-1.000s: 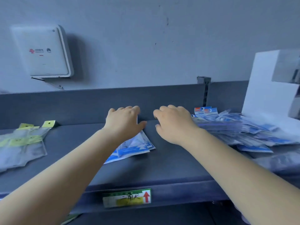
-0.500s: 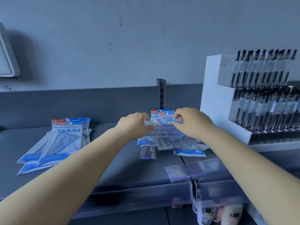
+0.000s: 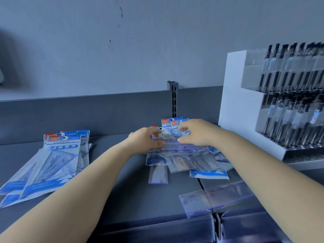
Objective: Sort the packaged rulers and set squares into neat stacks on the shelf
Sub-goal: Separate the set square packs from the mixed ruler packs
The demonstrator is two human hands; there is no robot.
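A person's two bare forearms reached forward over a dark grey shelf (image 3: 126,199) that ran along a pale wall. Both hands met at a loose, jumbled pile of packaged rulers and set squares (image 3: 189,162) lying toward the back edge of the shelf, right of its middle. The left hand (image 3: 145,139) had its fingers curled, thumb below and fingertips above, pinching the left end of a clear flat packet (image 3: 172,143) on top of the pile. The right hand (image 3: 196,132) pinched the same packet's right end, its fingers bent over the top edge. Blue-and-white header cards with red labels stuck up just behind the hands.

Toward the left edge of the shelf, well apart from the pile, lay a fanned stack of set-square packs (image 3: 52,165), blue and white, the top one marked "GEOMETRIC". Near the front edge, right of the middle, a single clear sleeve (image 3: 213,199) lay at a slant, partly under the right forearm. At the right edge stood a white display rack (image 3: 245,109) holding rows of dark upright pens.
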